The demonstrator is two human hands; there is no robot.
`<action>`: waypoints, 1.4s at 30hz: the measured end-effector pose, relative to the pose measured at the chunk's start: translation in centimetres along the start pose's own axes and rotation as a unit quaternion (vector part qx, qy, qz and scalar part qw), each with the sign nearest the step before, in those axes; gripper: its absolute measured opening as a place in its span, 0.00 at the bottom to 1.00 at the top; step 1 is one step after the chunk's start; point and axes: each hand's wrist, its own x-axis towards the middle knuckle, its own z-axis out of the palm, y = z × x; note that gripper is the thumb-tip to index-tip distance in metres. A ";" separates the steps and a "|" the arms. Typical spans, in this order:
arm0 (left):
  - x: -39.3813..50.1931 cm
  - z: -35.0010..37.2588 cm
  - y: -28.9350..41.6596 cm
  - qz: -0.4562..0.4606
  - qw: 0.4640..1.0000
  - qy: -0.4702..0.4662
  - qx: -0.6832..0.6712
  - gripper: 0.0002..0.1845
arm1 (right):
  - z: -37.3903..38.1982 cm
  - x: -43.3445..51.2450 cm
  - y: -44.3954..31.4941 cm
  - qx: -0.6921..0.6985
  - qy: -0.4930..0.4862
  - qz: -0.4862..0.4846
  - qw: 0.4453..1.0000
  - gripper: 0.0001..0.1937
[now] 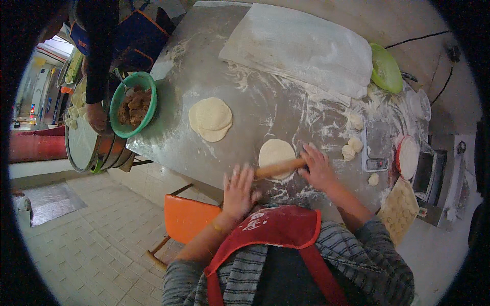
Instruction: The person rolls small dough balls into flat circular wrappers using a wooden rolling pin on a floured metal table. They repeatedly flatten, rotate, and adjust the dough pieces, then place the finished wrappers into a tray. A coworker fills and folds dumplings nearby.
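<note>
A wooden rolling pin [280,168] lies across the lower part of a flat round of dough [276,152] on the floured metal table. My left hand [240,191] rests on the pin's left end with its fingers stretched out, slightly blurred. At the other end, my right hand [316,167] presses on the pin, fingers spread. Neither hand closes round the pin as far as I can see. Farther left on the table, several flat dough rounds [210,118] overlap in a pile. Small balls of dough [355,144] sit to the right, beside a digital kitchen scale [377,143].
A white cloth [294,48] covers the table's far side, near a green plastic basin [386,69]. A red-rimmed container of flour [408,157] stands right. At left, a co-worker's hand [97,116] is beside a green bowl of brown filling [152,109]. An orange chair [191,216] touches the near edge.
</note>
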 end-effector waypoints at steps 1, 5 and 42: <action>-0.5 0.3 -0.1 0.031 0.998 -0.047 -0.008 0.40 | -0.1 0.2 -0.5 0.005 -0.025 0.007 1.000 0.32; 2.5 -0.3 -1.2 -0.057 0.998 0.013 -0.024 0.41 | 0.2 1.3 -1.1 0.000 0.031 -0.086 0.996 0.32; 3.5 -0.8 -2.5 -0.065 0.996 0.051 -0.025 0.39 | 1.8 2.7 0.4 0.011 0.027 -0.047 0.998 0.34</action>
